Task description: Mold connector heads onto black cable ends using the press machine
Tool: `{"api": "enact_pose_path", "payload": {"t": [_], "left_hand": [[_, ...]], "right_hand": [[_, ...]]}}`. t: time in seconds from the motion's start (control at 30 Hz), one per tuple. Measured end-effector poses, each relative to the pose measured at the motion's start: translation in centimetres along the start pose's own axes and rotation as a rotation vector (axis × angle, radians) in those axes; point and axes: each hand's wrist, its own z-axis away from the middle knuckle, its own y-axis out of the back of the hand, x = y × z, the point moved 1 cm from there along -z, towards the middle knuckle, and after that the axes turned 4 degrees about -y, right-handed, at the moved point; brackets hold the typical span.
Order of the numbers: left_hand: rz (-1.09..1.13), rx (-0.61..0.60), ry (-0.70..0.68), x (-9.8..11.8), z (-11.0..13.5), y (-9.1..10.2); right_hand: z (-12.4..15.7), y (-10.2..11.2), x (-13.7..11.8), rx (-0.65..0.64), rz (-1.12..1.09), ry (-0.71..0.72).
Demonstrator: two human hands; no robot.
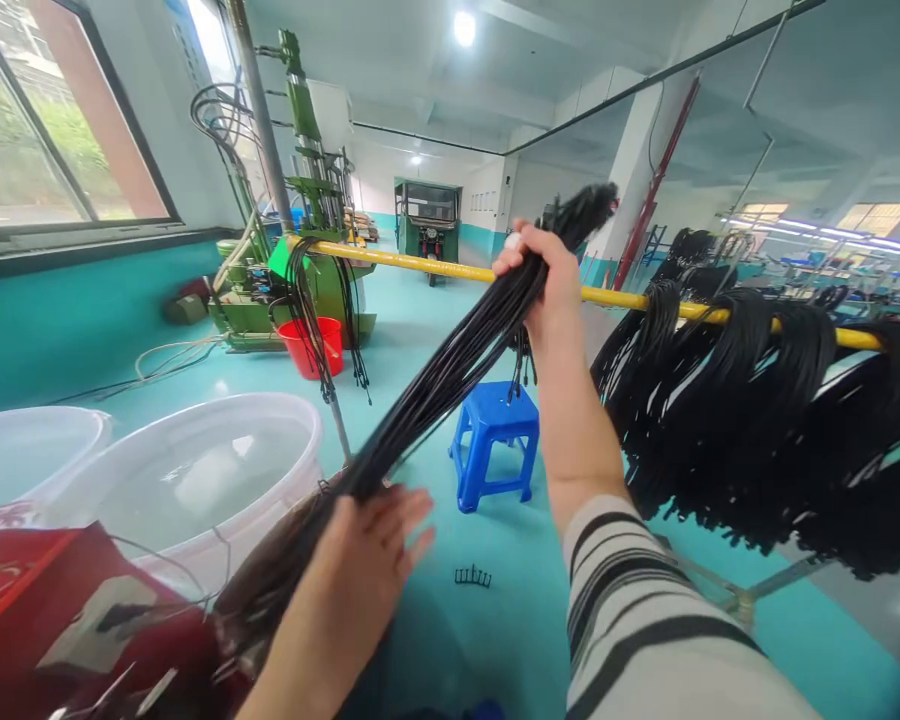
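A long bundle of black cables (450, 370) stretches diagonally from upper right to lower left. Near its top end, my right hand (544, 270) is wrapped round it, above the yellow rail (420, 265). The bundle's bushy tip sticks out past my fist. Lower down, my left hand (371, 560) lies against the bundle with its fingers stretched out and apart. The bundle's lower end runs behind my left wrist and blurs into dark material there. More black cable bundles (750, 420) hang over the rail on the right, and a few thin cables (307, 300) hang at its left end.
White round tubs (217, 480) with water stand at left, beside a red machine box (37, 590). A blue stool (495, 440) stands on the floor beyond the bundle. Farther back are a red bucket (311, 345) and a green machine (311, 190). A small black comb-like piece (472, 577) lies on the floor.
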Motion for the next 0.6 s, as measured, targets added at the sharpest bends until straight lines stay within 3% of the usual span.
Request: {"api": "enact_pose_path", "payload": {"t": [0.1, 0.17, 0.27, 0.4, 0.5, 0.6], "left_hand": [[0.042, -0.325, 0.14, -2.5, -0.3, 0.7], [0.041, -0.375, 0.165, -3.7, -0.6, 2.4], [-0.001, -0.166, 0.159, -4.7, -1.6, 5.4], [-0.05, 0.098, 0.199, -5.9, -2.8, 8.8], [-0.09, 0.2, 0.203, -6.9, -3.1, 10.7], [-0.125, 0.255, 0.213, -7.7, -2.8, 12.1]], "right_hand": [[-5.1, 1.6, 0.8, -0.034, 0.055, -0.066], [-6.8, 3.3, 1.6, -0.037, 0.084, -0.114], [-7.2, 7.1, 2.3, 0.025, 0.163, -0.165], [-6.1, 13.1, 2.2, 0.202, 0.295, -0.222], [-5.1, 16.7, 2.0, 0.283, 0.346, -0.291], [-4.5, 18.7, 2.0, 0.317, 0.373, -0.345]]}}
